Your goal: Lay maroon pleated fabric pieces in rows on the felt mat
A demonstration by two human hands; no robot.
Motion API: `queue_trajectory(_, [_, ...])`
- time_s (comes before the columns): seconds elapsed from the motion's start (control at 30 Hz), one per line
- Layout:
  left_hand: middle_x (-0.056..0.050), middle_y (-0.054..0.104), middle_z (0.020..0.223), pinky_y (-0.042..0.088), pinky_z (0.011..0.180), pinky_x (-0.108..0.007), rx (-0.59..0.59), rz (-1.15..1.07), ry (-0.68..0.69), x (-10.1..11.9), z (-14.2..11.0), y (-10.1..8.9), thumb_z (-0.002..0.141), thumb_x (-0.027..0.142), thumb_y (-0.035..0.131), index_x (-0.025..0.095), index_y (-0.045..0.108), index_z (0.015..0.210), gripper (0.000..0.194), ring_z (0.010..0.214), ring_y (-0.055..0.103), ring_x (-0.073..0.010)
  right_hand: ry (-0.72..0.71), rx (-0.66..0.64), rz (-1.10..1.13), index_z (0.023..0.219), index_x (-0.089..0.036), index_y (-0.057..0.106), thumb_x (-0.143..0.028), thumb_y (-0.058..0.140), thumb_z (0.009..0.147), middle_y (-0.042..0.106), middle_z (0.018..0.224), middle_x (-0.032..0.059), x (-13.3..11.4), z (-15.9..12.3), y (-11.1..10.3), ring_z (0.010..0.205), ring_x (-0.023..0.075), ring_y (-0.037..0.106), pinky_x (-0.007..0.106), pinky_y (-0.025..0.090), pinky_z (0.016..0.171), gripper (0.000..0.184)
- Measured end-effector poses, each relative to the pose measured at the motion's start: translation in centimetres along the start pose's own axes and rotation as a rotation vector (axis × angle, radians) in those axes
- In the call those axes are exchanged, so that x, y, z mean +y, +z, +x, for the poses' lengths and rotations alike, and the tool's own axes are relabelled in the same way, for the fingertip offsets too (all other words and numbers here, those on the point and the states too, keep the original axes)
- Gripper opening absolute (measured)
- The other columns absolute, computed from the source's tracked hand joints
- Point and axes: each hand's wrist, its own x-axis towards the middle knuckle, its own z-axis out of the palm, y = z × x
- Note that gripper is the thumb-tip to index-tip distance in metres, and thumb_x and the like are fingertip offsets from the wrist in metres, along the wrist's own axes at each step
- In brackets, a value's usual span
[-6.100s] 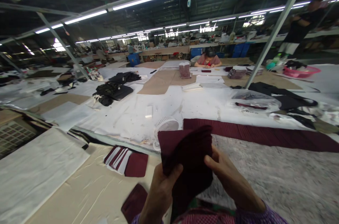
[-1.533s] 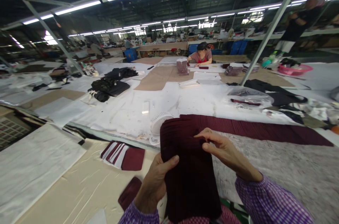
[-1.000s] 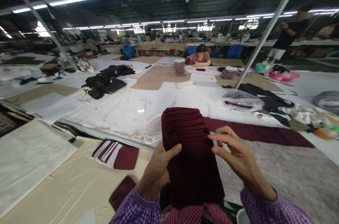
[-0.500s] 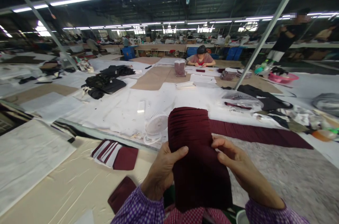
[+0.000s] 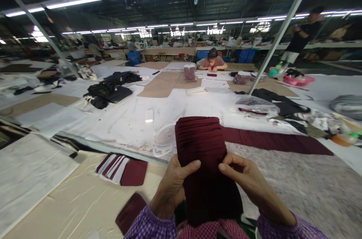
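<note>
A thick stack of dark maroon fabric pieces (image 5: 202, 144) stands upright in front of me, low in the middle of the head view. My left hand (image 5: 172, 186) grips its left edge, thumb across the front. My right hand (image 5: 244, 180) is closed on its right edge, fingertips pinching the front pieces. Both sleeves are purple check. Behind the stack a long row of maroon pieces (image 5: 271, 141) lies spread along the grey felt surface (image 5: 305, 190).
A fanned pile of maroon and white pieces (image 5: 121, 163) and one loose maroon piece (image 5: 131, 212) lie on the cream table (image 5: 79, 201) at left. A small white fan (image 5: 164, 139) stands behind the stack. A seated person (image 5: 212, 62) works far off; another person (image 5: 299, 39) stands at right.
My right hand lifted off the stack about a second ago, then came back and closed on its right edge. The stack stays upright in my left hand. The view drifted slightly.
</note>
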Motion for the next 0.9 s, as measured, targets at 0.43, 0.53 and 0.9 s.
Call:
queue_trajectory(0.43, [-0.009, 0.073, 0.093, 0.052, 0.081, -0.03, 0.026, -0.036, -0.01, 0.6, 0.5, -1.1, 0.07, 0.006, 0.068, 0.015, 0.069, 0.099, 0.031, 0.085, 0.068, -0.0209, 0.054, -0.118, 0.168, 0.094, -0.023, 0.06, -0.04, 0.071, 0.072, 0.064, 0.087, 0.0011, 0.6, 0.6, -0.1, 0.079, 0.0171, 0.061, 0.027, 0.049, 0.069, 0.03])
queue_trajectory(0.53, [-0.01, 0.072, 0.095, 0.052, 0.081, -0.03, 0.021, -0.032, -0.011, 0.6, 0.6, -1.2, 0.069, 0.005, 0.069, 0.014, 0.069, 0.098, 0.031, 0.084, 0.067, -0.0197, 0.047, -0.091, 0.1, 0.086, -0.021, 0.063, -0.04, 0.069, 0.074, 0.064, 0.083, 0.0017, 0.6, 1.0, 0.3, 0.078, 0.0179, 0.06, 0.029, 0.048, 0.07, 0.024])
queue_trajectory(0.9, [-0.009, 0.072, 0.096, 0.052, 0.081, -0.03, 0.019, -0.024, -0.009, 0.5, 0.4, -1.4, 0.065, 0.002, 0.071, 0.013, 0.068, 0.101, 0.038, 0.085, 0.067, -0.0189, 0.055, -0.116, 0.033, 0.086, -0.021, 0.065, -0.04, 0.067, 0.077, 0.066, 0.087, 0.0026, -0.3, 1.3, 0.7, 0.084, 0.0209, 0.061, 0.032, 0.048, 0.076, 0.022])
